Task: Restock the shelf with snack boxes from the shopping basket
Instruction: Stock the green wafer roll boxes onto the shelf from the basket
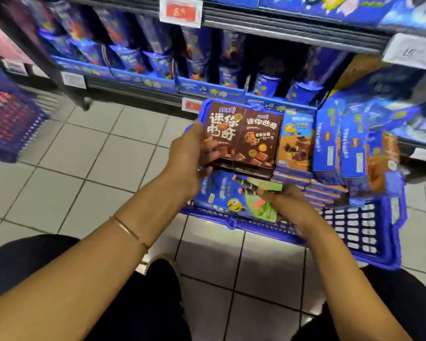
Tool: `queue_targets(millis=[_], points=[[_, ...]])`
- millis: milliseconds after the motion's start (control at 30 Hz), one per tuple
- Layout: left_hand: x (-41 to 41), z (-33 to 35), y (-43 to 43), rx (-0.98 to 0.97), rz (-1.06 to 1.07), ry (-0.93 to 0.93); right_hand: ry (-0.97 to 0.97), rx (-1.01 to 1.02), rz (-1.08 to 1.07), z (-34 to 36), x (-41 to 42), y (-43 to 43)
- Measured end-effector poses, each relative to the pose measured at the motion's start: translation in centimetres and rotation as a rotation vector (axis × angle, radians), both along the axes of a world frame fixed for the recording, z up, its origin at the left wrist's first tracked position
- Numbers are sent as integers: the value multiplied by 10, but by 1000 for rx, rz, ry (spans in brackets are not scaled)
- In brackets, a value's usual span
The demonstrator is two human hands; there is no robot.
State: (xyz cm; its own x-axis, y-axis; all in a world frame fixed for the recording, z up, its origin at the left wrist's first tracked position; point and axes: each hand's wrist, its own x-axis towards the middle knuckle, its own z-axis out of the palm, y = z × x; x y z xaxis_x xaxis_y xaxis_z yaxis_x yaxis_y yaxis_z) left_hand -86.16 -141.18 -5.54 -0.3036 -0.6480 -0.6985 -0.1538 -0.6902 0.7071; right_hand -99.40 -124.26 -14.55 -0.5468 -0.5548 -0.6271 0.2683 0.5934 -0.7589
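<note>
A blue shopping basket (359, 232) sits on the tiled floor before the shelf, filled with snack boxes. My left hand (187, 156) grips a brown chocolate-cookie box (244, 139) by its left edge, holding it upright over the basket's far left side. My right hand (290, 205) reaches into the basket and holds a blue box with a green panel and a yellow cartoon figure (234, 195) that lies flat. Blue and orange boxes (330, 143) stand on end in the basket's right half.
The low shelf (143, 82) ahead holds rows of blue snack packs in blue display trays, with price tags (181, 11) on the rails. A purple crate stack (8, 119) stands at the left. More blue boxes (403, 114) crowd the shelf at right. My knees frame the bottom.
</note>
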Motion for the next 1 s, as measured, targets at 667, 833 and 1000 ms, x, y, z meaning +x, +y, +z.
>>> queue_targets(millis=[667,833,1000], points=[[-6,19,24,-145,141,349,-184,-274,-204,27,27,-20],[0,22,15,38,159,337,180,9,105,-37,26,-16],[3,22,18,134,114,344,179,161,285,-55,19,-32]])
